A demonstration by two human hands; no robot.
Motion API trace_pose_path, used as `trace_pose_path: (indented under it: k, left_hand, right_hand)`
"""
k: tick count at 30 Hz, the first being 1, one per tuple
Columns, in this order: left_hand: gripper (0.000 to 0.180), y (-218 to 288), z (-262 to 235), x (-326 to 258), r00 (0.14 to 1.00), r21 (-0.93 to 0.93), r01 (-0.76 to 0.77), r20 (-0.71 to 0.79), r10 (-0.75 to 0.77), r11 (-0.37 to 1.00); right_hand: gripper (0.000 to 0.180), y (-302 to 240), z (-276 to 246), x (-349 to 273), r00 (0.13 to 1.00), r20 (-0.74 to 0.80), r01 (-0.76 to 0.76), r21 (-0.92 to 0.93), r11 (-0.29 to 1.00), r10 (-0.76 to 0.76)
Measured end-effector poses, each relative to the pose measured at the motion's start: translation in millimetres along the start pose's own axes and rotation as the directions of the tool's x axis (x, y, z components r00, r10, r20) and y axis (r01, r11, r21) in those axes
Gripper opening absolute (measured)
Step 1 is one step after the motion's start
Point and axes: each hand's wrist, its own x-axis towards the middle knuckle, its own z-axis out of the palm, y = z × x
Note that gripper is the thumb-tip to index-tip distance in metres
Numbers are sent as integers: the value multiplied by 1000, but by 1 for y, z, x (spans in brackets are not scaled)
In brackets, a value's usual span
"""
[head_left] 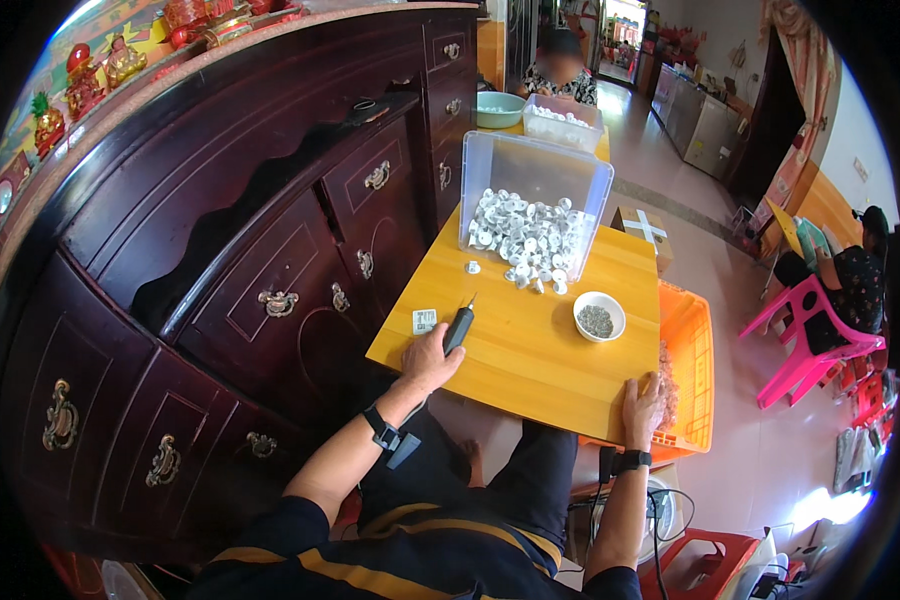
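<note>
My left hand (431,361) is closed around a slim black electric screwdriver (459,328), its thin bit pointing away over the wooden table (530,372). Just beyond the bit lies a single small white round part (472,267). My right hand (643,408) rests on the table's right edge with fingers stretched out, holding nothing visible. Farther back, a clear plastic bin (590,240) lies tipped toward me, and many white round parts (532,228) spill from its mouth. A white bowl (616,304) of small metal pieces, likely screws, stands at the right.
A small printed code card (424,321) lies left of the screwdriver. Dark wooden cabinets (260,290) run along the left. An orange crate (698,370) stands beside the table's right edge. Another bin (570,132) and a green basin (500,108) stand near a person beyond; another person sits on a pink chair (820,330).
</note>
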Motion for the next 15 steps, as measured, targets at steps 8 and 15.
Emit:
trace_pose_path:
  k: [8, 15]
  left_hand:
    - [53, -28, -11, 12, 997, 73, -59, 46, 56, 996]
    - [55, -43, -18, 38, 986, -43, -19, 166, 26, 999]
  right_hand:
    - [51, -1, 1, -2, 999, 34, -22, -9, 1000, 23]
    - [50, -3, -1, -1, 997, 53, -56, 5, 998, 55]
